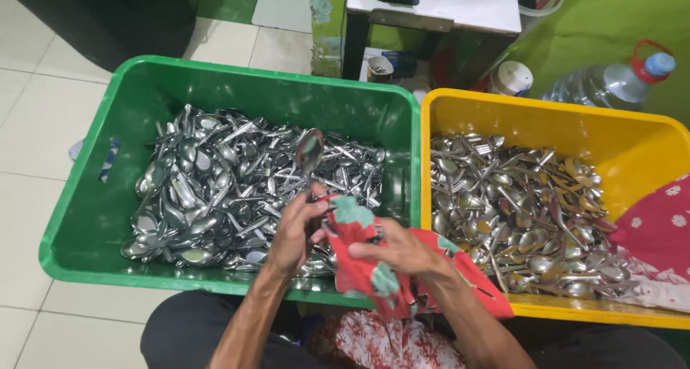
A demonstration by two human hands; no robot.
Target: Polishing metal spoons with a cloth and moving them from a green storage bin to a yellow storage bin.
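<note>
1. The left hand [293, 232] is closed around the handle of a metal spoon [310, 153], holding it upright with the bowl pointing up and away from the person.
2. The spoon stands over the near right part of the green crate [86, 218], above the heap of spoons [223, 189] that fills it.
3. The right hand [402, 252] grips a red cloth [374, 257] with green and white patches; the cloth is bunched between the two hands and touches the spoon's handle just below the bowl.
4. The cloth's loose end drapes over the near rims where the green crate meets the yellow crate [632, 125].
5. The yellow crate stands just beside the green one, on its right, and holds a pile of cutlery [517, 218], spoons and forks mixed.
6. A red flowered fabric [658, 229] lies over the yellow crate's right corner.
7. Behind the crates, on the tiled floor [29, 132], lie a clear water bottle [611, 81] with a red handle and a white-lidded jar [512, 78].
</note>
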